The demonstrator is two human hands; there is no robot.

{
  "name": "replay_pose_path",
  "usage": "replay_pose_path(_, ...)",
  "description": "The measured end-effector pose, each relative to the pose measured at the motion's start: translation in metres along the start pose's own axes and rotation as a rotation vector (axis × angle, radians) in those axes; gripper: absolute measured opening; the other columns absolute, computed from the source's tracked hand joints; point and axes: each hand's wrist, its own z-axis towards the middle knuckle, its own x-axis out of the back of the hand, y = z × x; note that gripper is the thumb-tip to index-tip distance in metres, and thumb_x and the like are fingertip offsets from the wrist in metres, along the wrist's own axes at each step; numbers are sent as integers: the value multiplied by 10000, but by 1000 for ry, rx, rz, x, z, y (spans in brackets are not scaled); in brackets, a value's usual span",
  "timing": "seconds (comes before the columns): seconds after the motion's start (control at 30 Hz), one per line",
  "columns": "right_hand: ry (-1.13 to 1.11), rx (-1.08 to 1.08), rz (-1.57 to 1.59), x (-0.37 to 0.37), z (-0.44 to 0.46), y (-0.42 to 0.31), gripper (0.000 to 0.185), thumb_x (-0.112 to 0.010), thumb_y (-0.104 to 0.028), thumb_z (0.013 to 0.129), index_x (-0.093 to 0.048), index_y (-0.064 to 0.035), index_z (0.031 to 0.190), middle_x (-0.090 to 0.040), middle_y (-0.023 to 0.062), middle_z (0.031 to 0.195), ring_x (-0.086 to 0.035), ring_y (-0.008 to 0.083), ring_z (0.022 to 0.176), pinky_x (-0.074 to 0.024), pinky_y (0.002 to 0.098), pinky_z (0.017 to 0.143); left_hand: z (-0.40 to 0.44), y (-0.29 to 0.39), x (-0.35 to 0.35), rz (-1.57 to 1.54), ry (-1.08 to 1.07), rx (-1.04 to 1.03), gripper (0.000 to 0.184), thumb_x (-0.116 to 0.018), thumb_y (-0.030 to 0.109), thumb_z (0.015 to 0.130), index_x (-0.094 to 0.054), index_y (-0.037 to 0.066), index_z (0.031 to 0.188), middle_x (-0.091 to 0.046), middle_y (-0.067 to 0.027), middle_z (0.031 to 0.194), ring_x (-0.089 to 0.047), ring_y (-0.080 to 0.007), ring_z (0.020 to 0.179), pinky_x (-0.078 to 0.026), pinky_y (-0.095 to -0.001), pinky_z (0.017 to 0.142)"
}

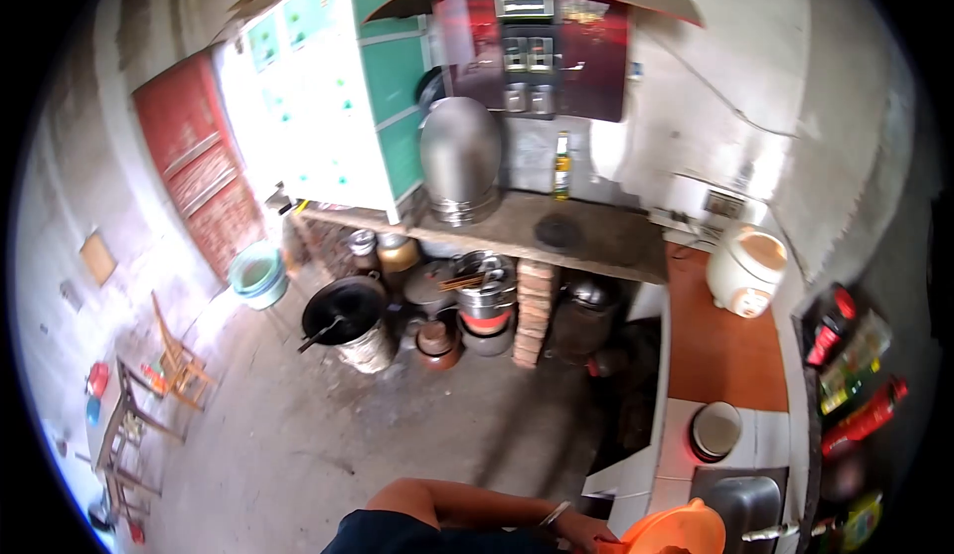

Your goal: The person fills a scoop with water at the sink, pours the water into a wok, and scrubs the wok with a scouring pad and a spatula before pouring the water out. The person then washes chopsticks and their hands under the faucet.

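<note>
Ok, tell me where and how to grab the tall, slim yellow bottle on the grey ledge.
Best gripped around the middle of the bottle, from the front: it stands upright, with the grey wall behind. Pass above the flat, round black disc in front.

Orange plastic bowl point(691, 527); red wooden door point(204, 171), pale-patched; round black wok point(346, 308) — tall boxy cabinet point(313, 107): teal side, white front, green motifs.
</note>
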Motion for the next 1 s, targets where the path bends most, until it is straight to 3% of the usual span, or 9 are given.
replay_pose_path(0.13,-9,35,63,42,83,-58,226,-480,-258,812,-548,-75,698,-556,139,652,-540,300,611,-444,436,555,-115,57,-17,-465,240,107,583,-665,228,782,-422,33,1276,-589,-40,909,-530,-85,780,-461,-270,644)
replay_pose_path(0.17,-12,40,78,50,100,-72,228,-480,-257,813,-547,-72,697,-556,144,653,-537,306,607,-442,442,553,-142,67,-27,-520,369,41,478,-620,324,793,-539,29,1160,-630,-95,848,-594,-164,764,-479,-333,660)
replay_pose_path(0.27,-51,96,32,71,170,-126,207,-506,-247,806,-556,-67,718,-557,121,669,-550,292,635,-449,428,580,-205,47,-32,-640,378,-24,494,-578,132,733,-456,55,1205,-520,-10,734,-488,-75,556,-418,-209,469)
replay_pose_path(0.3,-65,104,28,86,197,-152,198,-515,-242,806,-562,-65,731,-559,114,682,-557,284,654,-454,419,598,-234,45,-29,-559,354,16,649,-592,199,778,-314,39,1343,-568,-35,874,-545,-97,753,-465,-248,648)
replay_pose_path(0.47,-74,163,2,173,335,-297,165,-558,-216,807,-593,-56,794,-566,75,748,-594,241,749,-479,371,683,-354,54,-51,-554,632,58,691,-610,244,785,-288,37,1361,-527,7,835,-490,-48,724,-428,-201,610)
replay_pose_path(0.57,63,283,186,190,396,-356,130,-573,-174,770,-602,-65,836,-553,118,810,-539,297,874,-430,407,794,-409,38,-65,-664,882,11,669,-596,195,813,-262,48,1373,-530,11,843,-502,-41,735,-430,-171,605)
replay_pose_path(0.7,445,388,313,217,468,-418,101,-572,-123,774,-591,-53,844,-531,143,966,-502,305,951,-422,387,806,-462,30,-73,-910,1177,-171,641,-585,164,824,-265,58,1370,-545,0,858,-525,-55,705,-445,-175,572)
replay_pose_path(0.77,569,410,341,206,500,-429,111,-571,-103,775,-584,-43,867,-513,151,1022,-482,316,980,-419,391,807,-495,9,-71,-906,1333,-160,609,-580,145,824,-292,55,1353,-539,-10,853,-533,-66,672,-453,-191,545)
replay_pose_path(1.0,146,180,550,16,601,-354,129,-534,-130,801,-591,-14,799,-554,177,914,-530,347,865,-433,419,756,-593,-52,-46,-909,1770,-169,423,-578,142,812,-422,46,1194,-508,-14,771,-538,-90,614,-468,-229,515)
